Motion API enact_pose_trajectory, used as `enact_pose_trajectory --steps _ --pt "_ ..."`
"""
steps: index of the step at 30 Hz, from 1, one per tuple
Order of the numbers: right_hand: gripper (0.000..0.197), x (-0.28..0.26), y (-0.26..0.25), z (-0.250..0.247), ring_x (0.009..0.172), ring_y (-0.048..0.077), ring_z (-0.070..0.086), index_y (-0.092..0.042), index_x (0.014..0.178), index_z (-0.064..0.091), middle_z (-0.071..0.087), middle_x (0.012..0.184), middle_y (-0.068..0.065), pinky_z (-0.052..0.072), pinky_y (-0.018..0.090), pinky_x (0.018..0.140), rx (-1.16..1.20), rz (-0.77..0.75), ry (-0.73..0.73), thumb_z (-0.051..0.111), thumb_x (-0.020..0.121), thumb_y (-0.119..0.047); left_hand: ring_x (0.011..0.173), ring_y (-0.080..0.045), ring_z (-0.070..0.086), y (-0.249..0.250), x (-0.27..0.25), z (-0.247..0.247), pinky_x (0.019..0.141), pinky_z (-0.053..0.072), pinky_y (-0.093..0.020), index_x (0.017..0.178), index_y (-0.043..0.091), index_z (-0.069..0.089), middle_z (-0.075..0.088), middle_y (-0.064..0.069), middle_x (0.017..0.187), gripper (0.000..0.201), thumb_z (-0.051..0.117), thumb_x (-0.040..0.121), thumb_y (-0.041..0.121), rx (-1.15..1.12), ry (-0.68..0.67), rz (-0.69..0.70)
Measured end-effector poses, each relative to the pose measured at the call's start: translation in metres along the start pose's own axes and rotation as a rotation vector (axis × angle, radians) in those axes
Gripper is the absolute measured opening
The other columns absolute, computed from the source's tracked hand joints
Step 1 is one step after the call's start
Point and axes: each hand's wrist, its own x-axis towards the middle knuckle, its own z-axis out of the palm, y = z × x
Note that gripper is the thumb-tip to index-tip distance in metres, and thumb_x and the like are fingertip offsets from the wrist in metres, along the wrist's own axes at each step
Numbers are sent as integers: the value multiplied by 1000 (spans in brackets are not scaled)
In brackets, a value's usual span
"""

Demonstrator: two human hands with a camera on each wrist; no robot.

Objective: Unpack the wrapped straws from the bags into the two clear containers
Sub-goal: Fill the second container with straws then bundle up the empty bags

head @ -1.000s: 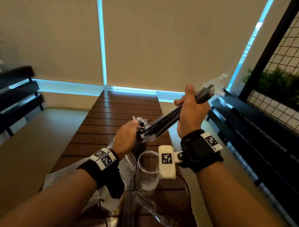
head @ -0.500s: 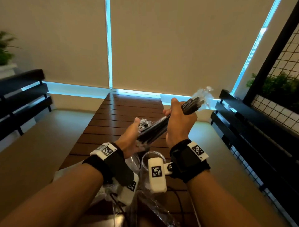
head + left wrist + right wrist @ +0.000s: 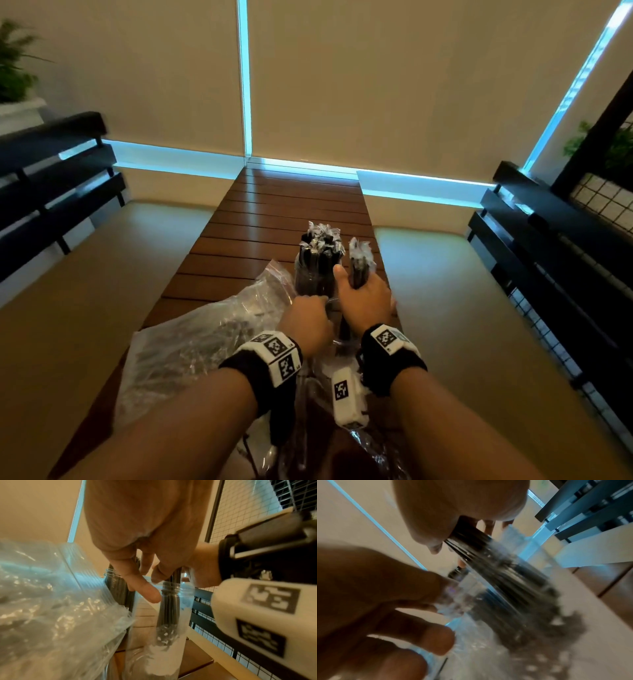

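My right hand [image 3: 364,301] grips a bundle of black wrapped straws [image 3: 358,263] upright. The bundle's lower end stands inside the near clear container [image 3: 181,601], seen through its wall in the left wrist view [image 3: 169,611]. My left hand [image 3: 306,322] is curled round that container's neck, with its fingers [image 3: 436,588] on the clear wall. Just behind, the far clear container [image 3: 317,274] is packed with black straws whose crinkled wrapper ends stick up. A clear plastic bag [image 3: 205,335] holding more straws lies to the left, against my left wrist.
Everything stands on a narrow slatted wooden table [image 3: 274,212] that runs away from me. Padded bench seats [image 3: 85,274] flank it on both sides. A black railing with wire mesh [image 3: 548,274] runs along the right. More crumpled plastic [image 3: 370,445] lies under my wrists.
My right hand has swung the straw bundle from a slant in the air to upright and lowered it into the near container. My left hand left the bundle's end and took the container.
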Motion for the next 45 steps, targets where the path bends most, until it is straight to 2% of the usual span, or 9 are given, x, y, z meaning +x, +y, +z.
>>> enact_pose_trajectory --steps 8,16,19,23,28,33,39,41,45 --pt "48 -10 34 8 107 18 62 -28 117 58 67 113 -4 48 34 92 220 76 -164 75 78 -50 68 -24 59 -9 5 4 60 43 -28 73 9 66 66 -8 73 15 57 84 13 -73 57 -147" --pt "137 -3 41 -5 122 25 56 -47 139 18 50 139 5 48 54 100 661 274 -427 100 30 -44 70 -23 59 -6 5 0 62 43 -28 77 8 68 65 -7 77 19 54 88 15 -44 37 -178" --pt "152 0 37 -15 132 26 42 -41 150 9 31 149 3 42 51 107 525 260 -405 97 26 -53 68 -22 60 -7 6 -1 61 43 -27 73 9 67 64 -6 73 20 55 88 15 -48 22 -190" --pt "137 2 26 -33 143 30 26 -29 155 4 14 157 7 30 45 112 362 167 -372 92 51 -45 69 -25 63 -6 8 -3 59 44 -30 68 9 63 64 -7 69 23 57 88 18 -32 22 -189" --pt "132 -3 6 -51 136 27 33 -33 153 15 18 155 7 33 48 108 257 33 -137 73 43 -81 72 -30 70 -4 6 -10 67 60 -39 68 6 61 71 -13 75 29 57 90 24 -63 -4 -182" --pt "31 -10 -18 -61 108 19 49 -28 110 55 54 115 -3 40 40 93 -45 -329 233 64 85 -44 66 -27 73 -5 -4 -44 72 62 -42 78 -2 70 73 -15 69 24 56 90 14 -110 64 -130" --pt "9 -38 -59 -7 72 27 57 -12 84 58 57 79 6 42 37 59 -464 -817 -322 53 91 -13 71 -22 70 -41 -29 -94 70 61 -39 78 18 70 72 0 79 18 54 80 26 -28 287 -188" --pt "10 -46 -72 10 87 37 63 -5 94 61 61 93 17 45 40 65 -678 -801 -466 51 92 -7 87 -27 67 -66 -39 -104 79 58 -41 92 21 69 71 -1 94 30 51 70 28 31 303 -238" --pt "20 -51 -82 43 108 40 60 0 113 58 58 120 23 49 42 85 -832 -648 -599 48 95 0 124 -37 49 -135 -55 -101 102 47 -50 143 18 42 45 -14 141 88 59 62 48 202 -33 -452"
